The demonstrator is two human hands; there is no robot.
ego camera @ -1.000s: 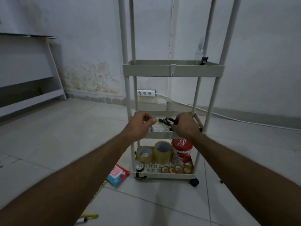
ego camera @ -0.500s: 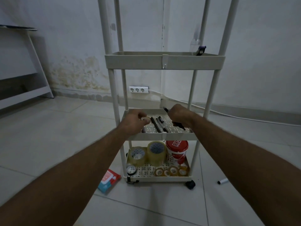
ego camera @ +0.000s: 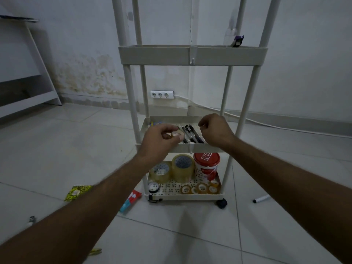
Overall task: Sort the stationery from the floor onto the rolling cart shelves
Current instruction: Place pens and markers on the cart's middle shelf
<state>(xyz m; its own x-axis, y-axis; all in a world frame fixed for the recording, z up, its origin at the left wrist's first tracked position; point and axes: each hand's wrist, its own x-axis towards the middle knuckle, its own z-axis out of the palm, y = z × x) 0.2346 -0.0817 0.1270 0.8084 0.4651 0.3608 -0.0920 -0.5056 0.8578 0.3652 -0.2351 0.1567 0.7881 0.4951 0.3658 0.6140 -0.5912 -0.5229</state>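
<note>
Rolling cart, frame centre. Middle shelf: black pens. Bottom shelf: tape rolls, red-lidded tub. Left hand pinches small tape roll; right hand curled, empty.

A matt cream plastic rolling cart stands on glossy, smooth floor tiles; translucent, shiny tape rolls sit beside a glossy tub.
</note>
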